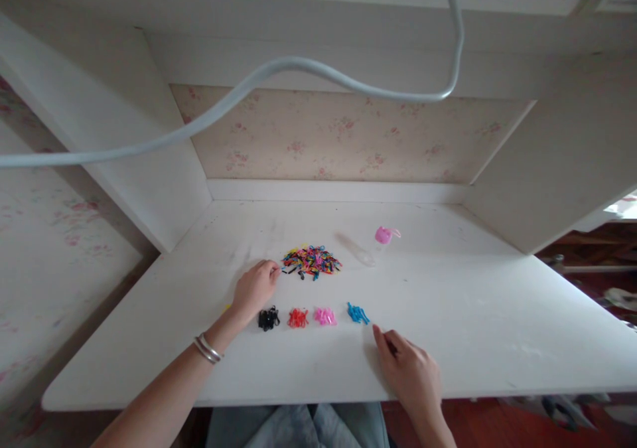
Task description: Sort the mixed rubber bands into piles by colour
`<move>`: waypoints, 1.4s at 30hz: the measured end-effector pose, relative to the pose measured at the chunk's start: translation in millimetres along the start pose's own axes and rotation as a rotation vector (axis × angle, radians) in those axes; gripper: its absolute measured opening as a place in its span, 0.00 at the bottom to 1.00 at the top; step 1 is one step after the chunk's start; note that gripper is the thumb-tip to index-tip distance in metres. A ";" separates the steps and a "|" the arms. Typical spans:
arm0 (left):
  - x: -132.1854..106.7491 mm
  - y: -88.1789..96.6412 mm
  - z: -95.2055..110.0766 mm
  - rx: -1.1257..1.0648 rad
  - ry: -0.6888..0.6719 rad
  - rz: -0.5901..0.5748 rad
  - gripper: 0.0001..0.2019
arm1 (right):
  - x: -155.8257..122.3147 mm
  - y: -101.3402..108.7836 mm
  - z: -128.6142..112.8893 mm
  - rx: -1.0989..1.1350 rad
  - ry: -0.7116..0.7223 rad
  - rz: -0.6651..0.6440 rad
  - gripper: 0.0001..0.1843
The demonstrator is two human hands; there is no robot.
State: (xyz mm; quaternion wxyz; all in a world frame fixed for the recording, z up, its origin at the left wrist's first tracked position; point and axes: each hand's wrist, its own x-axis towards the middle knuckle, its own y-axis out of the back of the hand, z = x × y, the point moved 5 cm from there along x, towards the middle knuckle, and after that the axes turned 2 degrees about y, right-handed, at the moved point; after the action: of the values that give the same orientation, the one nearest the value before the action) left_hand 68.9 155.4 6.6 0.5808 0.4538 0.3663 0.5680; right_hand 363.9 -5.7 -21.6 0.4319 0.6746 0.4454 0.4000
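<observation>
Now, a dragging wrist could, I judge, sweep strays from the mixed pile (pixel 311 262) of tiny coloured pieces into the black heap (pixel 269 318) just beneath your left hand (pixel 255 289). Its fingertips are bunched at the pile's left edge; whether they pinch a piece I cannot tell. Your right hand (pixel 411 372) rests loosely open, seemingly empty, near the blue heap (pixel 357 313).

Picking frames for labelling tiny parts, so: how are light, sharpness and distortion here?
Head view: soft, even light, no glare on the white desk; faint shadows beside the left hand and right hand. Head view: the heap of multicoloured small pieces shows colours, not single shapes; the clear plastic container nearly vanishes. Head view: wide-angle stretch splays the desk sides.
</observation>
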 end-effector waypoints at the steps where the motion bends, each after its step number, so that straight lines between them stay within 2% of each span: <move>1: 0.2 -0.4 -0.3 -0.003 -0.001 -0.002 0.10 | 0.0 0.9 -0.5 0.005 0.002 0.009 0.26; 9: 1.1 -0.4 -1.4 -0.017 -0.006 -0.002 0.10 | -0.4 1.7 -0.5 0.019 0.017 0.039 0.27; 16: 0.8 6.5 -0.9 -0.028 0.003 0.085 0.11 | -0.4 1.6 -0.9 0.018 0.015 0.044 0.27; 23: 3.0 12.3 8.3 -0.125 -0.072 0.098 0.11 | -1.1 3.5 -2.5 0.039 0.033 0.086 0.28; 27: -8.1 13.8 38.0 -0.229 -0.182 0.016 0.10 | -1.6 4.0 -2.7 0.030 0.036 0.086 0.28; 31: -29.6 8.6 90.0 -0.394 -0.366 -0.168 0.11 | -1.5 6.3 -4.2 0.013 0.033 0.090 0.29; 35: -41.8 -3.7 135.4 -0.375 -0.504 -0.306 0.11 | -0.9 8.0 -6.2 0.025 0.036 0.111 0.29; 38: -42.2 -14.0 155.7 -0.322 -0.599 -0.338 0.11 | -1.1 6.5 -6.2 0.029 0.035 0.106 0.29; 42: -39.1 -27.3 165.8 -0.254 -0.657 -0.347 0.12 | -2.0 4.5 -5.3 0.026 0.043 0.099 0.28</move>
State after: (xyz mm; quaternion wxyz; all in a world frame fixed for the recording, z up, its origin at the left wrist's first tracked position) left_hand 230.5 99.8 30.4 0.8061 0.4673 0.1588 0.3266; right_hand 359.6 -7.4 -16.1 0.3933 0.6926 0.4256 0.4295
